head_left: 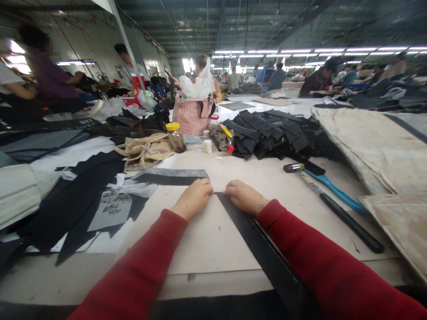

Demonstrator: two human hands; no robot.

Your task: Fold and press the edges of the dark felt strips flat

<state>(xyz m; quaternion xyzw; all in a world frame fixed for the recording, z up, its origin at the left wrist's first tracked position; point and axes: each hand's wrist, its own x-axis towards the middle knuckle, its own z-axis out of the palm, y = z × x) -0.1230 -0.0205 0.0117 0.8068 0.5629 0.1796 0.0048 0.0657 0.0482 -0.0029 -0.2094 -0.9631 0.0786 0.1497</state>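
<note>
In the head view, my left hand is closed at the right end of a dark strip with a grey upper edge, which lies across the board. Its fingertips are partly hidden by the hand itself. My right hand has its fingers bent together at the upper end of a long black strip. This second strip runs down beneath my right forearm toward the table's front edge, and a pale line shows along it. A small gap of pale board separates the two hands.
To the right lie a hammer and a blue-handled brush. Behind are a pile of black pieces, a yellow-lidded jar and a pink bag. Black pieces with a handwritten tag are at left. Several people work beyond.
</note>
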